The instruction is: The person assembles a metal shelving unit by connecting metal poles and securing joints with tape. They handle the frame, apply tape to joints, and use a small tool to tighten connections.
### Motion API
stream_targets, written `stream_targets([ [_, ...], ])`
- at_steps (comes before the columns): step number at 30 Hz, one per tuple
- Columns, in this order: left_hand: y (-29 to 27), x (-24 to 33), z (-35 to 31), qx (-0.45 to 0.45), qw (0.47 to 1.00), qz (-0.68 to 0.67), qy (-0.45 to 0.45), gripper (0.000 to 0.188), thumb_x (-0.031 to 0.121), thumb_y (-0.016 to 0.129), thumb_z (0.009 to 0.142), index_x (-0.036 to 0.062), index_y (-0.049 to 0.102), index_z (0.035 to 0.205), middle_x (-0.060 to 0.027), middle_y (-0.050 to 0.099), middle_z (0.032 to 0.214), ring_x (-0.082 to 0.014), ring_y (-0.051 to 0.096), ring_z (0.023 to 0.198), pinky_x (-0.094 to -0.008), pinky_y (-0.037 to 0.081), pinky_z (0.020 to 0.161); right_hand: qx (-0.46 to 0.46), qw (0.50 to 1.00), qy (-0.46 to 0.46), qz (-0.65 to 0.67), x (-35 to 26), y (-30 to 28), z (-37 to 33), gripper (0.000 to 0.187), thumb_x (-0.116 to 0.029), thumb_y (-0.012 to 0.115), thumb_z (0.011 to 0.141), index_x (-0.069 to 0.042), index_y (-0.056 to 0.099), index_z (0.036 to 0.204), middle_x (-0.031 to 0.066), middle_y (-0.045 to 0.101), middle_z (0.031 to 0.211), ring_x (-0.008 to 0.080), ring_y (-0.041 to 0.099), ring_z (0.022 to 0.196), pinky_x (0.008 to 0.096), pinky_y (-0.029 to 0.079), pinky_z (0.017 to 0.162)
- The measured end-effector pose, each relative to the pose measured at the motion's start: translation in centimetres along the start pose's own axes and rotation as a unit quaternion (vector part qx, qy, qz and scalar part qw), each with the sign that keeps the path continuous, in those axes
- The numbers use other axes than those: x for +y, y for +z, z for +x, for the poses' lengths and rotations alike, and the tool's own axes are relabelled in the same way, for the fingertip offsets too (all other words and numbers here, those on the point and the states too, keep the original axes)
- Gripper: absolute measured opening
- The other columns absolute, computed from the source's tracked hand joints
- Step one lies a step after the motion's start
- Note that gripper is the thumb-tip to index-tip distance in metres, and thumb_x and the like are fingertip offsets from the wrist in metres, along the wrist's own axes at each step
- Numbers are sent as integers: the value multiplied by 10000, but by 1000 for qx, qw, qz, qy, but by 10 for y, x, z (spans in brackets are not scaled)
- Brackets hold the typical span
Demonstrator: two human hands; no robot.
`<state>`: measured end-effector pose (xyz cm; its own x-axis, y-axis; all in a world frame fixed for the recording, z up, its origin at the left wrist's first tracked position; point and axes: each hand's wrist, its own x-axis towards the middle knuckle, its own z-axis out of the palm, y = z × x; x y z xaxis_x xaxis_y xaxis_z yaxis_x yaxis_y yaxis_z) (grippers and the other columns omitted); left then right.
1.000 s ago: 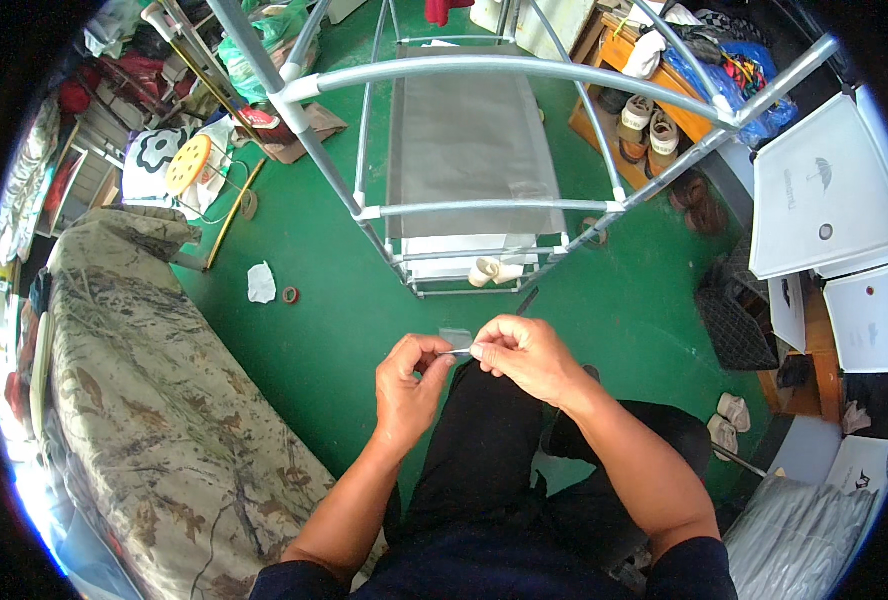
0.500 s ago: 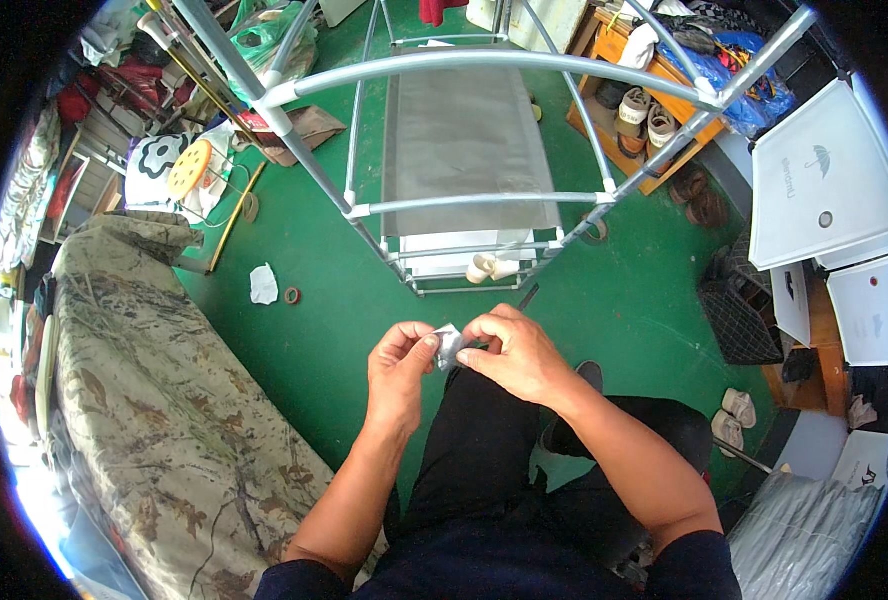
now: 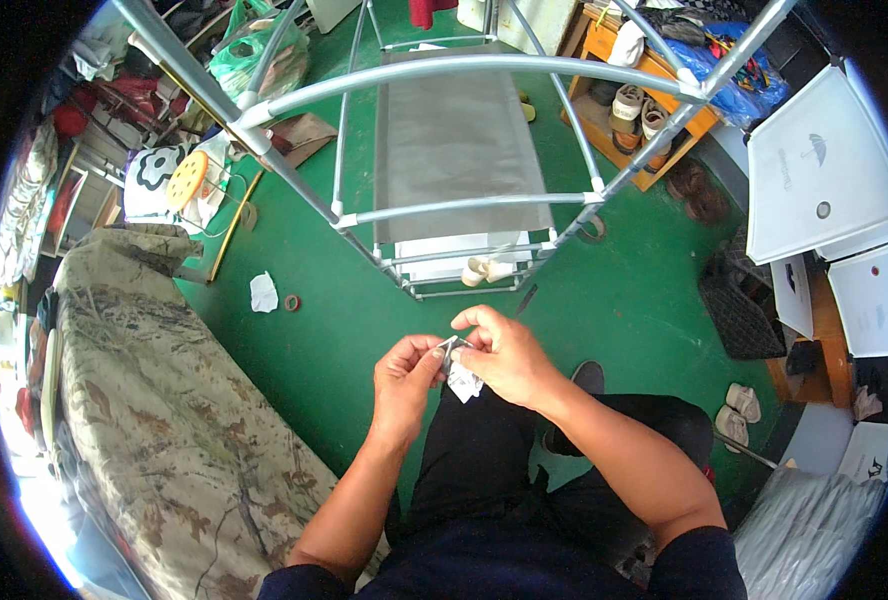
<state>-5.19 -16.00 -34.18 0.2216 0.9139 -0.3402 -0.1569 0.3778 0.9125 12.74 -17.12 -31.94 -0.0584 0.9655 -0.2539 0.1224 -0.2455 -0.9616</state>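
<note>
Above my lap, my left hand (image 3: 404, 378) pinches a small silvery packet (image 3: 452, 346) between thumb and fingers. From the other side my right hand (image 3: 509, 358) grips it as well, thumb pressed inward and index finger raised. A crumpled white piece (image 3: 465, 384), paper or film, hangs below the right thumb; whether it belongs to the packet I cannot tell. The packet's contents are hidden by my fingers. Beyond my hands stands a metal tube frame (image 3: 484, 205) with white joints, and a grey fabric panel (image 3: 459, 130) shows inside it.
Two tape rolls (image 3: 475, 271) rest at the frame's near end. White paper (image 3: 264, 292) and a brown tape roll (image 3: 292, 302) lie on the green floor. A camouflage cover (image 3: 164, 400) fills the left side; shoes (image 3: 737, 415), a dark crate (image 3: 739, 305) and white boxes (image 3: 824, 165) are right.
The packet has turned in my hands, and a white piece now hangs below my right thumb. My right index finger has lifted. The view has shifted slightly.
</note>
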Motion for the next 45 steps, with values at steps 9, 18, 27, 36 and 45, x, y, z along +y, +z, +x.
stream_targets([
  [9,-1,-8,-1,-29,999,2,24,71,33,645,983,37,635,1053,-7,685,927,-69,589,761,-224,478,683,-93,990,39,100,0,-4,-4,186,-13,650,965,19,626,1147,23,666,899,73,617,774,240,509,660],
  [18,-17,19,24,33,992,21,120,93,66,634,980,80,607,1067,-49,694,974,-103,598,785,-243,464,689,73,996,-6,-49,3,-34,7,297,73,594,908,-9,599,1194,80,676,1014,105,626,825,280,516,704],
  [27,-34,100,76,111,927,103,342,351,102,571,1045,23,523,1383,-108,623,1336,-175,602,1176,-298,500,930,105,974,-13,-201,6,-52,7,191,14,597,876,-33,717,1017,179,686,1066,366,677,996,437,533,888],
  [36,-25,123,104,39,924,127,360,257,105,575,1050,7,616,1283,-136,601,1390,-205,645,1167,-341,501,1017,132,969,-25,-208,35,-51,11,249,-36,617,885,-43,688,1123,174,694,1112,355,677,1051,432,542,921],
  [45,-22,124,108,66,916,148,368,153,92,588,1043,-49,645,1059,-201,599,1406,-203,708,1016,-338,530,956,38,949,43,-309,29,-65,2,252,-217,660,904,-74,710,1105,160,715,1116,354,677,1064,453,538,909],
])
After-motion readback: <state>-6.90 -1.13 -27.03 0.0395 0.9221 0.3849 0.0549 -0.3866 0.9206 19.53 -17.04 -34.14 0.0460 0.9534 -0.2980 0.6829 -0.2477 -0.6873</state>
